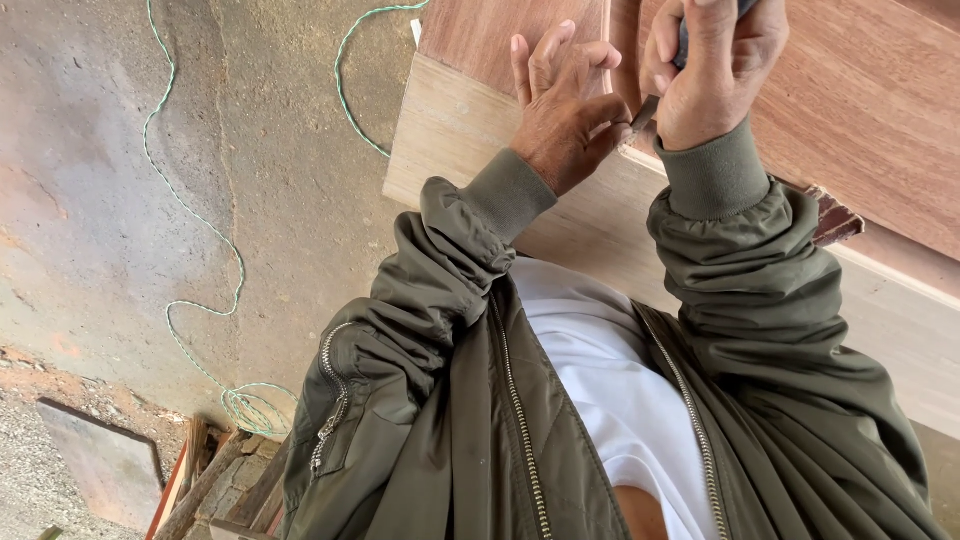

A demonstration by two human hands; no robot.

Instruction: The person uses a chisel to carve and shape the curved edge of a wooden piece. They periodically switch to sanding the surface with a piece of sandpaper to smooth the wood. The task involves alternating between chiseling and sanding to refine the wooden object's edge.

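Note:
A reddish-brown wooden board [860, 90] lies on a pale plywood sheet [450, 130] in front of me. My left hand [562, 105] rests flat on the board, fingers spread, thumb touching a thin metal blade. My right hand [712, 65] is closed around a dark-handled tool [648, 108], its blade slanting down toward the board's edge by my left thumb. Most of the handle is hidden inside my fist. Olive jacket sleeves cover both arms.
A green-and-white cord [190, 300] snakes over the concrete floor [120, 180] at left and coils near the bottom. Wood scraps and bricks [215, 470] lie at the lower left beside a flat grey slab [100, 465]. A splintered dark wood piece [835, 218] pokes out by my right sleeve.

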